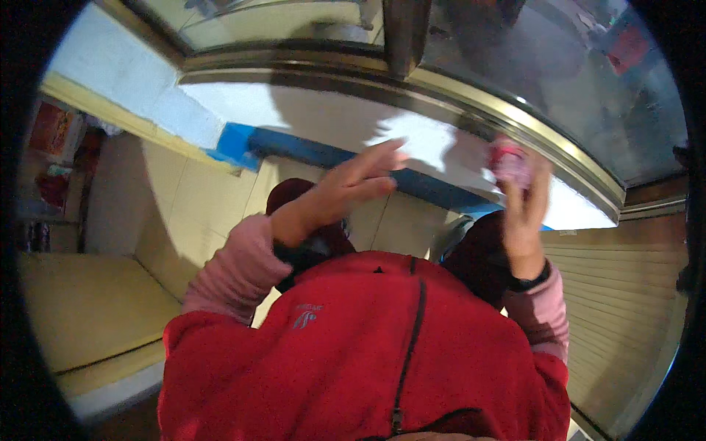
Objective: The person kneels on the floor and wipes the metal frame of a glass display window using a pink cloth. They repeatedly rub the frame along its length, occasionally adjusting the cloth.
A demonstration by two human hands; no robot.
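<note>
My right hand (525,218) is shut on a pink and red bundle, probably a cloth (510,162), which is blurred. It is close to the lower rail of a sliding window frame (529,116); whether the bundle touches the rail I cannot tell. My left hand (353,184) holds nothing, its fingers stretched forward and the thumb apart. It hovers in front of the white wall (325,110) below the window. Two glass panes (529,60) rise above the rail, one on each side of a dark upright (407,38).
A blue band (303,148) runs along the wall's lower part, above pale floor tiles (215,193). At the right stands a slatted wooden panel (612,275). Shelves with several items (52,138) are at the far left, near a tan flat surface (105,308).
</note>
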